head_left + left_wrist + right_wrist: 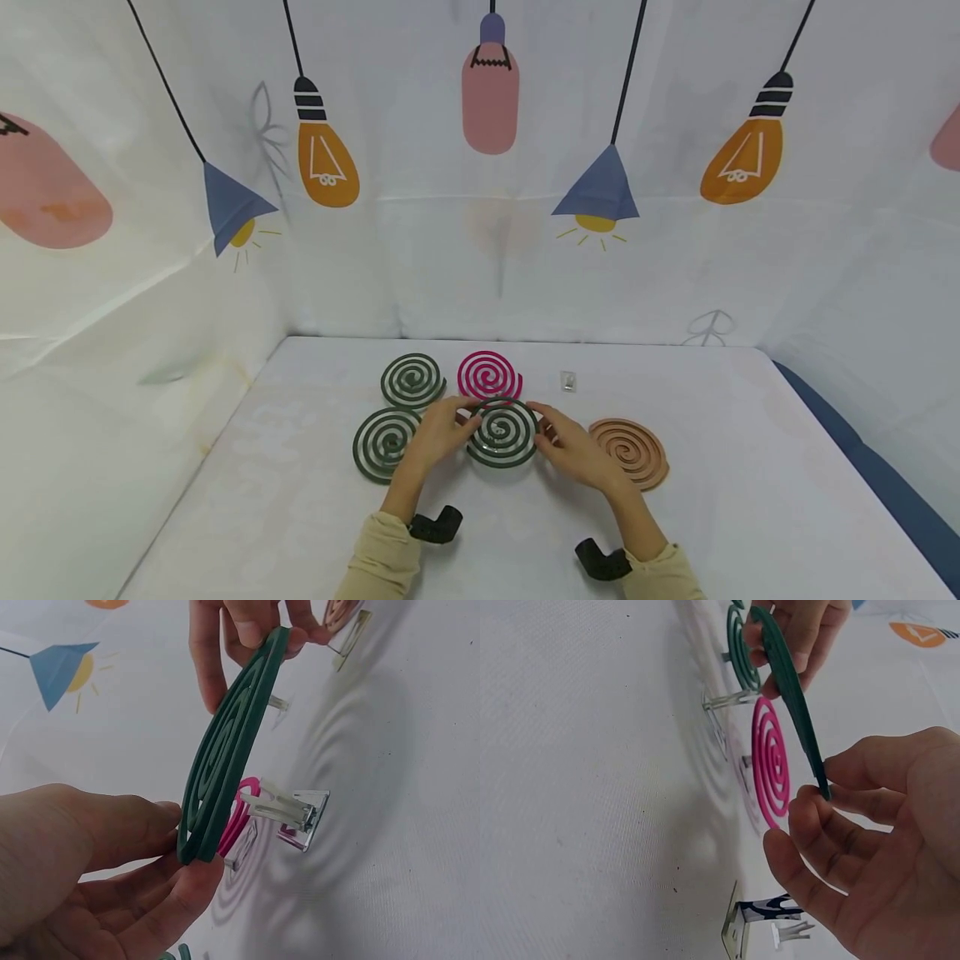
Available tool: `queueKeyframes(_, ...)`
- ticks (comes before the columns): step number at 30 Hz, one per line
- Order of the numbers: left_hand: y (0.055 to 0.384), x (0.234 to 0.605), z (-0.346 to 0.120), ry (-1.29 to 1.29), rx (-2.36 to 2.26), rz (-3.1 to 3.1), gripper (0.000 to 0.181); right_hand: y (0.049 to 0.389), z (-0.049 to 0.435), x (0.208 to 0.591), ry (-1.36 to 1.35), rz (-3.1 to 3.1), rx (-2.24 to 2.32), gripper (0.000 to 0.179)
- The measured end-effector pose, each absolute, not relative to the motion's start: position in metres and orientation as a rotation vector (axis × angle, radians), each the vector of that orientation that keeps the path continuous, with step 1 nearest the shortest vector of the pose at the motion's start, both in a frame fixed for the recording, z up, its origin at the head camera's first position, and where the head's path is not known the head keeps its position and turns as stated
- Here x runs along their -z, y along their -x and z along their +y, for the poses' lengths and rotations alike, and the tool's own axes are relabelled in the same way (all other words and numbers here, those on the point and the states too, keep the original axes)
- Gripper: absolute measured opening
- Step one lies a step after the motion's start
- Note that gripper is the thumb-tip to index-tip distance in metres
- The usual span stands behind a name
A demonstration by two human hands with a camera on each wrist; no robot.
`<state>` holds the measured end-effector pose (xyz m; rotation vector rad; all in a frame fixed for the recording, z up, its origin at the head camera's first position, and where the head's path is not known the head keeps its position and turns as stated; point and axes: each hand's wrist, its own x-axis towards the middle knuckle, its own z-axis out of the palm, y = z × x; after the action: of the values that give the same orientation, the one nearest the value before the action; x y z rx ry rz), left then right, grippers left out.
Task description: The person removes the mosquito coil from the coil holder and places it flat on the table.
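Note:
A dark green mosquito coil (498, 429) is held level above the white table by both hands, one at each side. My left hand (438, 433) pinches its left rim between thumb and fingers. On the opposite rim, the thumb and fingertips of my right hand (576, 452) grip it. Below the coil, in the left wrist view, a small metal stand (304, 816) with an upright prong stands on the table, apart from the coil. A pink mosquito coil (487, 375) sits raised on a stand just behind.
Two more green coils, a rear one (412, 380) and a nearer one (375, 448), lie left of the hands. A brown coil (630, 450) is at the right, partly behind the right hand. Another small metal stand (568, 382) is at the back right. Fabric walls (420, 267) surround the table.

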<state>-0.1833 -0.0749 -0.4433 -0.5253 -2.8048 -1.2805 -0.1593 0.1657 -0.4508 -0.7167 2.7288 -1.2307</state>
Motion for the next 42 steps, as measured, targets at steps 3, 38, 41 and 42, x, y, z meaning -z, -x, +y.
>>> queueKeyframes(3,0.183,0.445,-0.074,0.532,1.272,-2.793,0.03,0.159,0.166,0.45,0.717,2.72,1.228,0.048)
queueKeyframes(38,0.179,0.45,-0.055,0.557,1.348,-2.703,0.028,0.162,0.185,0.443,0.562,2.637,1.247,0.046)
queueKeyframes(41,0.179,0.45,-0.054,0.567,1.378,-2.706,0.028,0.161,0.187,0.441,0.56,2.626,1.261,0.047)
queueKeyframes(42,0.18,0.45,-0.054,0.569,1.384,-2.709,0.028,0.16,0.188,0.44,0.547,2.625,1.265,0.047)
